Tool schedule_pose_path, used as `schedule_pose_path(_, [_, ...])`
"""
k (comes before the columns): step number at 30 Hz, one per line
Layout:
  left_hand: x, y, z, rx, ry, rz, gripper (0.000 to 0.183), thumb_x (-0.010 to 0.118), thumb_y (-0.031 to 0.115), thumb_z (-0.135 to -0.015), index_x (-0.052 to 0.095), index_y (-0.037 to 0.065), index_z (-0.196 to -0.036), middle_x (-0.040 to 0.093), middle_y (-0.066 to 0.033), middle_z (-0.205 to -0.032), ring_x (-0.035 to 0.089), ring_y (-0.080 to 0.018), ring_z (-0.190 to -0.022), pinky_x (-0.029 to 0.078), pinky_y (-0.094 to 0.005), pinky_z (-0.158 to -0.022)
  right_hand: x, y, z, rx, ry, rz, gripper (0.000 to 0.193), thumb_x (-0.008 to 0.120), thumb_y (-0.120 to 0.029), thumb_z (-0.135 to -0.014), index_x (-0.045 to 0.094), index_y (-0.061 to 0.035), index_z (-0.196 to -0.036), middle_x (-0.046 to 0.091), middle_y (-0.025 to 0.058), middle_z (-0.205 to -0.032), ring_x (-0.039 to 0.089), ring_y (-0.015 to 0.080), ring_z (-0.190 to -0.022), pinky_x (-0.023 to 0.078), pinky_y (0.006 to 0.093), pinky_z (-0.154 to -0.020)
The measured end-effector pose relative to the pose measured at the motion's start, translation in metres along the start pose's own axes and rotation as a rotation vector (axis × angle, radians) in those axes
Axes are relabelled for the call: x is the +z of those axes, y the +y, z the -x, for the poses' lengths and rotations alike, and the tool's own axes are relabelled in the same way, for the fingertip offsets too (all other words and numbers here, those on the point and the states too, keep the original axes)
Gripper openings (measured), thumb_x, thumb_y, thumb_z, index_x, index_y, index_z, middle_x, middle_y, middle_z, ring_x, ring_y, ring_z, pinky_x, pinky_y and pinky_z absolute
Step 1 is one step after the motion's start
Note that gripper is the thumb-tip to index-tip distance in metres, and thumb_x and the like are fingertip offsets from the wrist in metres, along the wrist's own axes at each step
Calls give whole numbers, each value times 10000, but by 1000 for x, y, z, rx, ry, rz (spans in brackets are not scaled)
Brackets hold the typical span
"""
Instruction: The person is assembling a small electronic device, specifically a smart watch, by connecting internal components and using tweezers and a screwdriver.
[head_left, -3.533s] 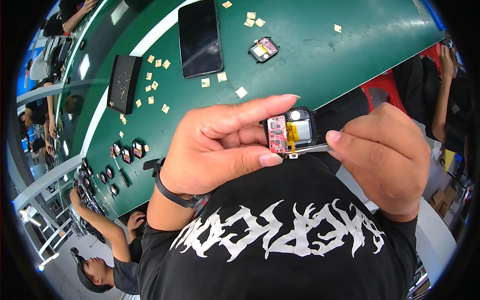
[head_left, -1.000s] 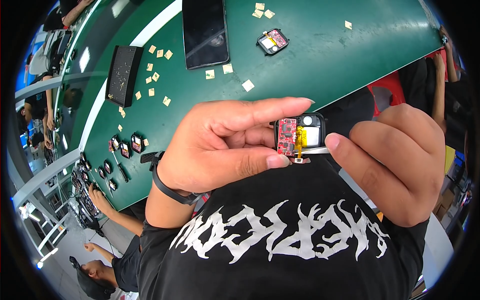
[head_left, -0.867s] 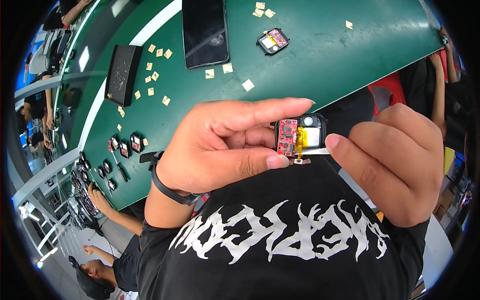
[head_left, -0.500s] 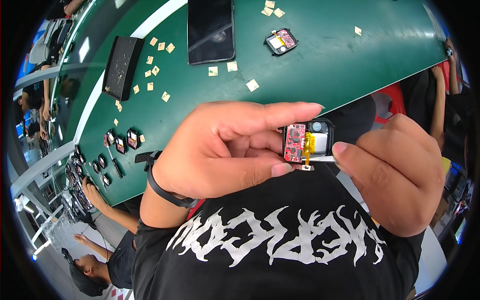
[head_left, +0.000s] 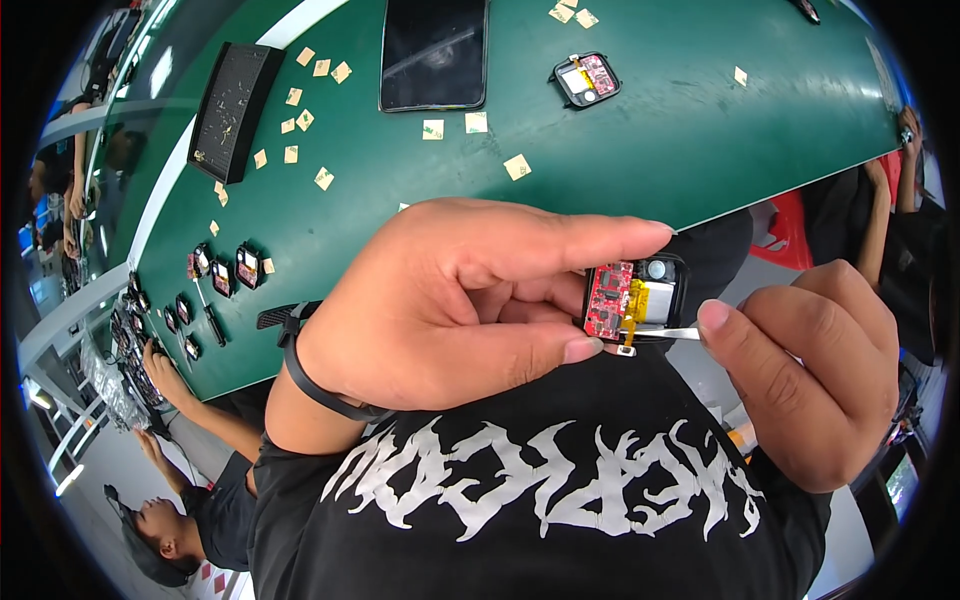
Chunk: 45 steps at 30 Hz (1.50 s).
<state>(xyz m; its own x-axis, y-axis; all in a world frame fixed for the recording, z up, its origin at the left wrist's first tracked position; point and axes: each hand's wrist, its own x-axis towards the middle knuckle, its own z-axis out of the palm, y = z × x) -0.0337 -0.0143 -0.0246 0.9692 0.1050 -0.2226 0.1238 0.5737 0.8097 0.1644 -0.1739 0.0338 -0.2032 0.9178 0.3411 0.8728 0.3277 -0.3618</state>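
An opened smartwatch case (head_left: 678, 290) sits between the thumb and fingers of my left hand (head_left: 470, 290), just beyond the table's edge. It shows a red circuit board (head_left: 607, 300), a silver battery with yellow tape (head_left: 652, 300) and a small flex cable (head_left: 627, 350) sticking out past the near rim. My right hand (head_left: 800, 370) is closed round a thin silver metal tool (head_left: 675, 333), pinched between thumb and finger. The tool's tip lies at the near side of the case, close to the flex cable; whether it touches is too small to tell. Its other end is hidden in the hand.
On the green table (head_left: 350, 220) lie another open watch case (head_left: 586, 80), a black tablet-like device (head_left: 434, 55), a black tray (head_left: 232, 115) and several adhesive squares (head_left: 516, 167). More watch parts (head_left: 222, 278) and a screwdriver (head_left: 213, 325) are at left, near a co-worker (head_left: 195, 510).
Both hands and the watch case appear slightly further right in view, as the view itself has shifted. My right hand has drawn back a little, showing more of the tool.
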Motion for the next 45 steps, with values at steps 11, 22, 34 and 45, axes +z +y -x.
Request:
schedule_pose_path(11, [-6, 3, 4, -4, -20, -103, 586, 569, -243, -833, 460, -158, -1403, 658, -262, -1234, 668, -203, -1113, 536, -248, -877, -2, -1, -3, 29, -47, 0, 403, 757, -3, -515, 706, 84, -905, 599, 107, -709, 493, 178, -555, 342, 272, -448])
schedule_pose_path(22, [-2, 5, 4, -13, 29, -134, 557, 567, -247, -824, 501, -159, -1371, 673, -233, -1201, 679, -191, -1083, 539, -238, -850, -3, -5, -3, 48, -71, 4, 409, 793, 11, -531, 722, 60, -930, 607, 98, -700, 499, 175, -563, 351, 271, -459])
schedule_pose_path(34, [-4, 5, 5, 46, 48, -245, 543, 622, -220, -797, 565, -133, -1330, 684, -202, -1157, 691, -168, -988, 558, -250, -833, -1, -5, -4, 33, -89, -18, 375, 773, 14, -531, 718, 76, -896, 611, 107, -701, 510, 176, -556, 352, 266, -453])
schedule_pose_path(45, [0, 1, 3, -26, 72, -116, 514, 630, -192, -844, 552, -126, -1348, 707, -191, -1144, 678, -138, -978, 548, -252, -826, 0, -6, -2, 25, -55, 14, 363, 739, -14, -510, 718, 73, -862, 599, 97, -704, 500, 181, -553, 342, 274, -444])
